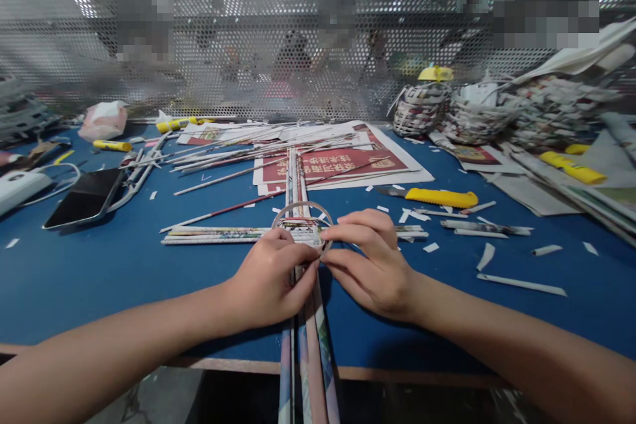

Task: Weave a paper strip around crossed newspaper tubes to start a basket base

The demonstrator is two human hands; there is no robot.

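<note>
Rolled paper tubes lie crossed on the blue table [99,271]: one bundle [298,179] runs toward me over the front edge, another [213,234] lies across it. A clear tape roll [302,211] stands over the crossing. My left hand [271,285] is closed, its fingers pinching the tubes at the crossing. My right hand [370,262] is closed too, thumb and fingers pinching the same spot from the right.
A yellow utility knife [437,197] lies right of the crossing, with paper scraps around it. Loose tubes and newspaper sheets [342,159] lie behind. A phone [84,197] is at left. Woven paper baskets [422,109] stand back right, before a perforated metal screen [298,26].
</note>
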